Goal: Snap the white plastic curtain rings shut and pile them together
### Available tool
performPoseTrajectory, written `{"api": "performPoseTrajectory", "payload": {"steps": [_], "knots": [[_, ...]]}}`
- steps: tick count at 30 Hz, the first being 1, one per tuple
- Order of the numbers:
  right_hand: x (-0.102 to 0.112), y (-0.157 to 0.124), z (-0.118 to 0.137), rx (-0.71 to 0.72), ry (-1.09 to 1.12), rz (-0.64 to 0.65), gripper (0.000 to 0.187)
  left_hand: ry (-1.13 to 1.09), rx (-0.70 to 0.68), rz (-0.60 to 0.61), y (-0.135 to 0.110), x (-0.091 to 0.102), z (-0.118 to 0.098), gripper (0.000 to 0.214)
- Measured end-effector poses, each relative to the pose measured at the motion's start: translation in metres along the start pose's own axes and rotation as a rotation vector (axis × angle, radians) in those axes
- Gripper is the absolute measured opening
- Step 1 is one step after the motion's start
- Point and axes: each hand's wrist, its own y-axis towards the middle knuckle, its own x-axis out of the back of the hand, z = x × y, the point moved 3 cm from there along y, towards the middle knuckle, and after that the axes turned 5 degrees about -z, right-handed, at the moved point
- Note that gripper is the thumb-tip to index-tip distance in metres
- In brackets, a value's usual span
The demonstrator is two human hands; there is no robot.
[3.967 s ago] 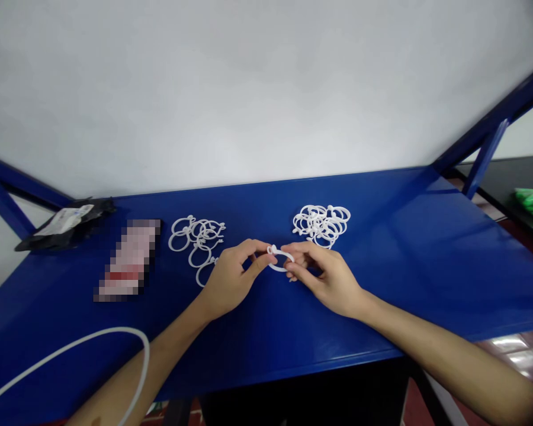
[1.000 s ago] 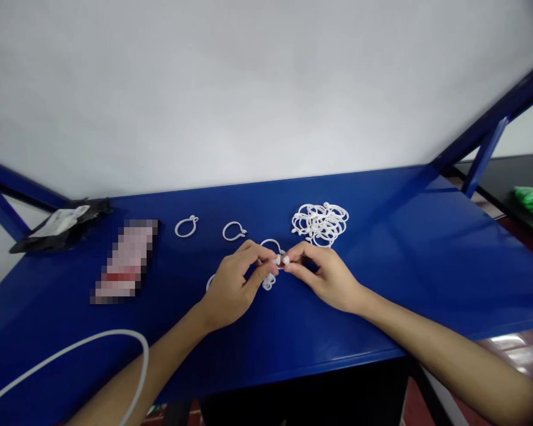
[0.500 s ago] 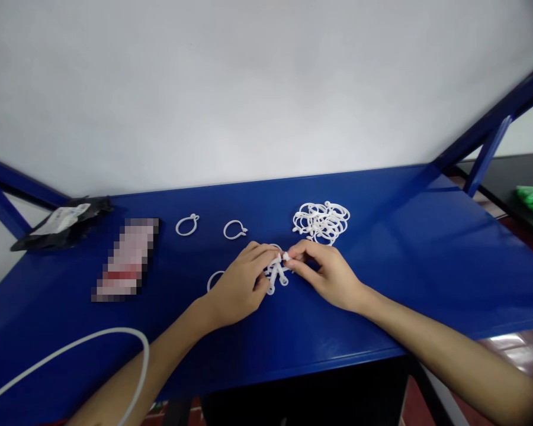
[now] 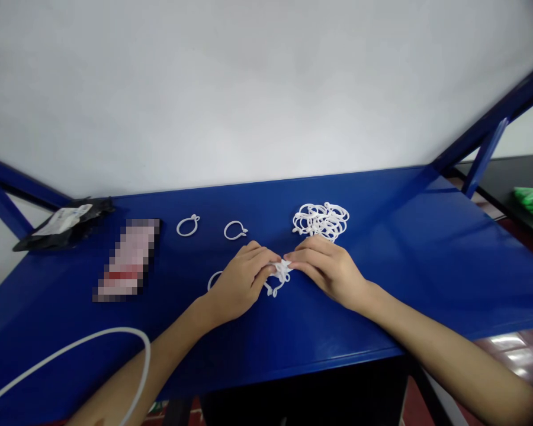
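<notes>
Held cluster: white, thin, plastic-looking rings with small knobs and eyelets (image 4: pixel 283 271), bunched just below and right of frame centre; individual rings overlap too closely to count.
Long axis: no single one readable; a loop extends from the bunch toward the lower edge.
Left hand: bare left hand (image 4: pixel 242 285), directly left of the cluster, thumb and fingers pinching it.
Right hand: bare right hand (image 4: pixel 331 272), directly right, fingertips closed on the cluster's right side.
Nearer hand: neither; both touch the cluster, which lies between their fingertips.
Ring pile: tangled white plastic-looking rings (image 4: pixel 322 222), right of centre, just above the right hand.
Support: flat, glossy blue tabletop (image 4: pixel 404 236), beneath both hands.
</notes>
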Motion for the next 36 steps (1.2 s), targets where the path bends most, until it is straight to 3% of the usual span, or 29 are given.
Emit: {"api": "performPoseTrajectory", "payload": {"steps": [5, 9, 17, 22, 25, 28, 36], "knots": [[0.004, 0.002, 0.004, 0.027, -0.046, 0.015, 0.023, -0.103, 0.112, 0.039, 0.0, 0.002, 0.001, 0.023], [0.004, 0.003, 0.004, 0.01, -0.089, 0.006, 0.02, -0.094, 0.102, 0.045, 0.0, 0.002, 0.003, 0.026], [0.001, 0.0, -0.004, -0.048, -0.158, -0.032, 0.016, 0.353, -0.047, 0.019, -0.004, -0.003, 0.011, 0.032], [0.003, 0.003, -0.001, -0.099, -0.067, -0.064, 0.015, 0.447, -0.005, -0.09, -0.003, 0.001, 0.014, 0.024], [0.003, 0.004, 0.002, -0.138, 0.047, -0.068, 0.012, 0.509, 0.013, -0.165, -0.002, 0.004, 0.011, 0.031], [0.002, 0.004, 0.003, -0.187, 0.123, -0.068, 0.009, 0.459, -0.032, -0.218, -0.003, 0.006, 0.001, 0.041], [-0.001, 0.002, 0.004, -0.274, 0.245, -0.082, 0.012, 0.09, -0.08, -0.264, -0.006, 0.004, -0.018, 0.008]]}}
